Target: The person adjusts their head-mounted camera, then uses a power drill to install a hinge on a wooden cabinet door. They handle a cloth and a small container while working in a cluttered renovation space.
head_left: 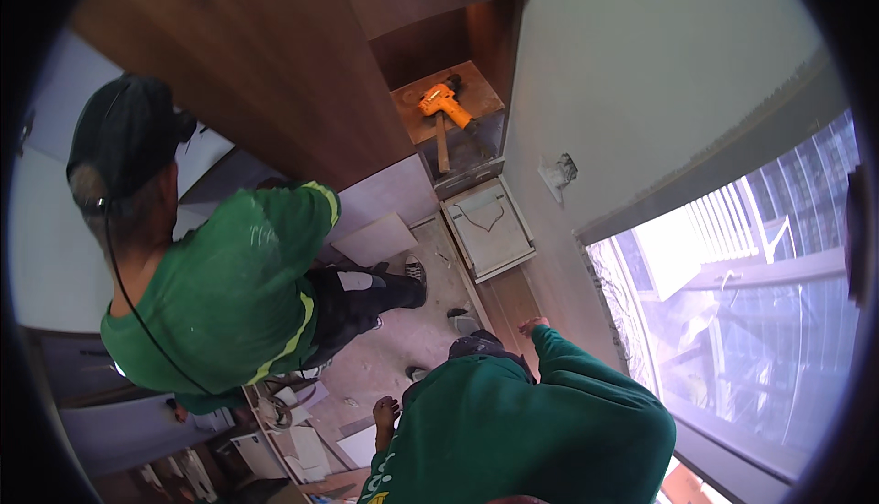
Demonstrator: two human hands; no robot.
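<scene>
My left hand hangs low beside my body, above the dusty floor, its fingers loosely bent and apart with nothing seen in them. My right hand is held out at my right side, near the wooden board at the foot of the wall. It looks empty and loosely open, though its fingers are small in view. An orange cordless drill lies in the cabinet niche ahead, out of reach of both hands. Beside it a hammer has its wooden handle sticking out over the shelf edge.
A co-worker in a green shirt and dark cap stands close at my left, facing the cabinets. A white panel lies below the niche. Boards and scraps lie behind the co-worker. At right is a large window; the wall has a hole.
</scene>
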